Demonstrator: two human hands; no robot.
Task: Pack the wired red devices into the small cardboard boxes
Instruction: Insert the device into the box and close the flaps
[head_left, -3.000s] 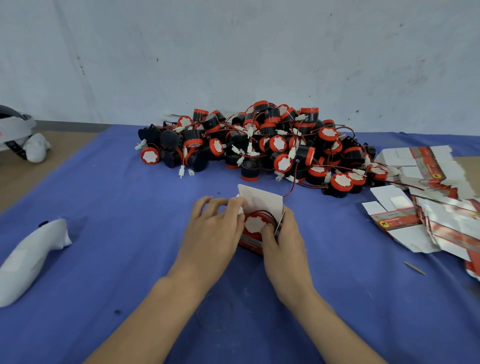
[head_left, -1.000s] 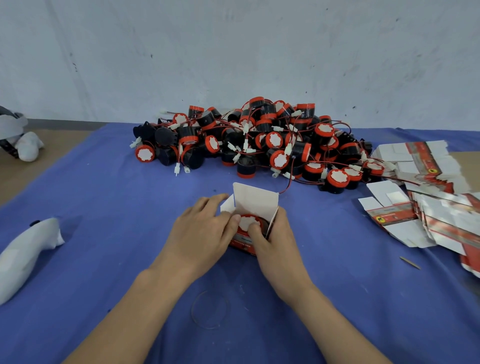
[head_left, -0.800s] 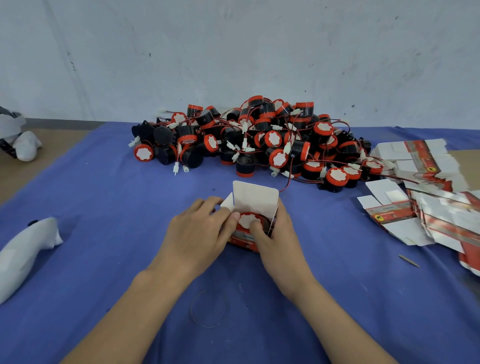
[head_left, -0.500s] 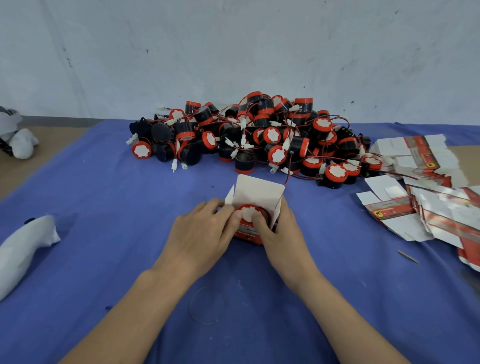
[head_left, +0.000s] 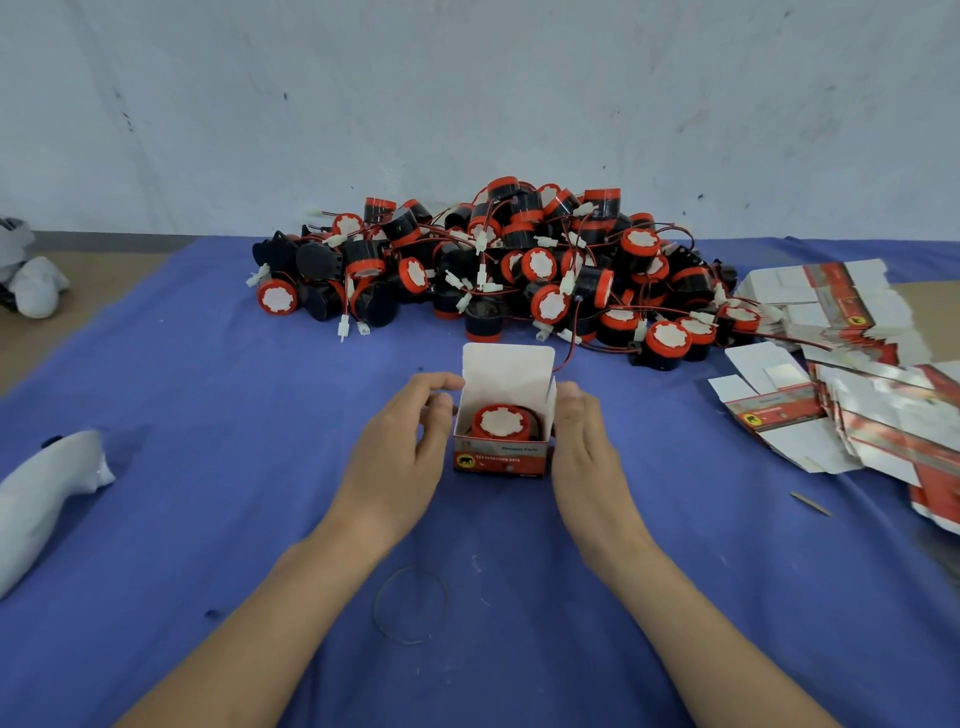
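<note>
A small cardboard box (head_left: 501, 461) stands on the blue cloth (head_left: 208, 415) with its white lid flap raised at the back. One red device (head_left: 501, 422) with a white sticker on top sits inside it, face up. My left hand (head_left: 400, 457) is at the box's left side, fingers loosely curved, fingertips near the lid's left edge. My right hand (head_left: 582, 457) lies along the right side with fairly straight fingers touching the side flap. Behind the box is a big pile of wired red and black devices (head_left: 519, 270).
Flat unfolded cartons (head_left: 841, 405) are heaped at the right. A thin rubber band (head_left: 412, 604) lies on the cloth between my forearms. A white plastic object (head_left: 47, 493) rests at the left edge, another white item (head_left: 31, 275) at far left. A small stick (head_left: 810, 504) lies right.
My fingers have come off the device, which now sits down inside the box. Both hands have spread apart to the box's sides.
</note>
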